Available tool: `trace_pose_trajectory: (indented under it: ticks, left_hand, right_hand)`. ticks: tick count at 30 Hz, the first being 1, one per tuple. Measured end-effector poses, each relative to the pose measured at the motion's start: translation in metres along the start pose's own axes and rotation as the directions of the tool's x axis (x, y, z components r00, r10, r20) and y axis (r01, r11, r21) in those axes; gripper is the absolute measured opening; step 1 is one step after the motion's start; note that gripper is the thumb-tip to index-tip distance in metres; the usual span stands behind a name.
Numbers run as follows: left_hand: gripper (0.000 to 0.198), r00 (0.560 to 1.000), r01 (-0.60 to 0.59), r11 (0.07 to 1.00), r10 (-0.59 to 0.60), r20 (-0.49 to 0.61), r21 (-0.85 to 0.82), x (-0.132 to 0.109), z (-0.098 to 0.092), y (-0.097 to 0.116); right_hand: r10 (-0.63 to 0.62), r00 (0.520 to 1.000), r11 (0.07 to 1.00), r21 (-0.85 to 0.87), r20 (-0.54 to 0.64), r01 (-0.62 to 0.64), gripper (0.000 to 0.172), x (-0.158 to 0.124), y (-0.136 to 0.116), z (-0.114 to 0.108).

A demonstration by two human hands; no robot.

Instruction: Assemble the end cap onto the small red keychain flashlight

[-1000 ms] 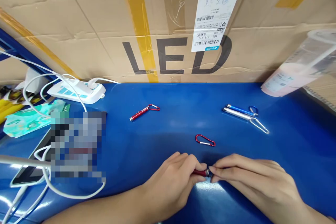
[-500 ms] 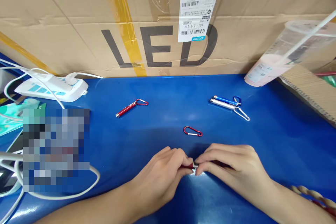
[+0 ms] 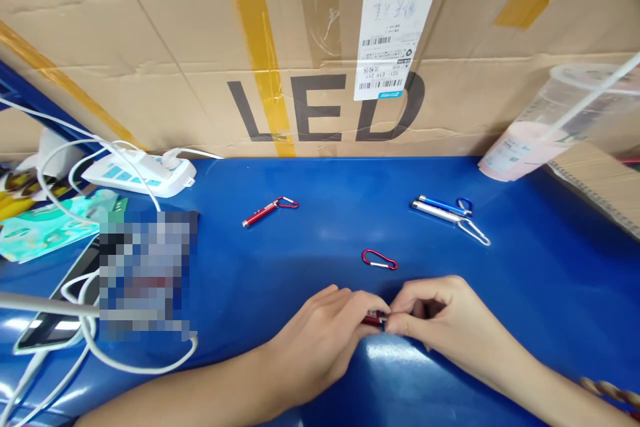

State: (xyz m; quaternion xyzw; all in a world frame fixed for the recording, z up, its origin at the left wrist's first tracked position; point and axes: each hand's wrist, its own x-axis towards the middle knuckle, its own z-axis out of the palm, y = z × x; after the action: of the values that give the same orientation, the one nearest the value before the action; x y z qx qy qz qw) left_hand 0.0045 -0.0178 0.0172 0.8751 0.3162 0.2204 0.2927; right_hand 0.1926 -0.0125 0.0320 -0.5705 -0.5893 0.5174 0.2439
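Note:
Low in the middle of the view, my left hand (image 3: 325, 330) is closed around a small red keychain flashlight (image 3: 371, 320), and only a short stretch of its barrel shows. My right hand (image 3: 435, 317) pinches the flashlight's right end between thumb and fingertips, which cover that tip. Just beyond my hands lies a loose red carabiner (image 3: 380, 260). Farther off to the left is another red flashlight (image 3: 260, 215) with a carabiner clipped on. To the right, a blue flashlight (image 3: 443, 205) and a silver flashlight (image 3: 435, 211) lie side by side, with carabiners at their right ends.
A large cardboard box (image 3: 200, 113) marked LED stands along the back of the blue table (image 3: 320, 233). At left are a white power strip (image 3: 135, 173), tangled cables and a phone (image 3: 60, 307). A cup of pink drink (image 3: 520, 147) leans at the back right.
The camera view has shifted, so everything appears lower and farther right. My right fingers are now bunched more tightly at the red flashlight's end, hiding the silver tip.

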Motion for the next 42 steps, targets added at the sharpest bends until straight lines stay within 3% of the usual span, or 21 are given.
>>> trace_pose_trajectory:
  ticks: [9,15,17,20,24,28,33,38,42]
  left_hand:
    - [0.014,0.998,-0.003,1.0,0.002,-0.068,-0.02,-0.002,-0.001,0.003]
    - [0.016,0.999,0.008,1.0,-0.007,-0.051,0.013,-0.001,-0.001,0.003]
    - [0.016,0.996,0.028,1.0,-0.027,-0.085,0.014,-0.001,-0.002,0.004]
    - [0.016,0.989,0.071,0.997,-0.074,-0.129,-0.026,0.0,-0.003,0.004]
    - [0.015,0.99,0.083,0.993,-0.092,-0.107,-0.085,0.001,-0.003,0.002]
    - [0.014,0.993,0.075,0.995,-0.08,-0.082,-0.064,0.0,-0.003,0.001]
    - [0.016,0.996,0.034,0.999,-0.034,-0.082,-0.001,0.001,-0.002,0.0]
    - [0.019,0.996,0.016,0.999,-0.012,-0.084,0.05,0.003,-0.001,-0.001]
    - [0.02,0.997,-0.008,0.998,0.012,-0.072,0.063,0.003,0.0,-0.001]
  right_hand:
    - [0.002,1.0,1.0,0.013,0.01,-0.002,0.022,0.001,-0.004,0.0]
    - [-0.175,0.984,0.979,-0.105,-0.024,0.172,0.027,0.0,-0.001,-0.001]
    - [-0.301,0.952,0.946,-0.145,-0.056,0.291,0.027,-0.002,0.0,-0.002]
    - [-0.489,0.865,0.864,-0.202,-0.113,0.462,0.024,-0.004,0.0,-0.004]
    - [-0.626,0.769,0.769,-0.263,-0.129,0.582,0.013,-0.006,0.004,-0.006]
    - [-0.68,0.731,0.714,-0.282,-0.062,0.641,0.009,-0.005,0.009,-0.008]
    - [-0.701,0.712,0.684,-0.317,-0.037,0.657,0.017,-0.004,0.008,-0.01]
    - [-0.764,0.645,0.596,-0.395,-0.013,0.699,0.022,-0.005,0.006,-0.012]
    - [-0.784,0.621,0.56,-0.448,-0.014,0.697,0.025,-0.006,0.006,-0.012]
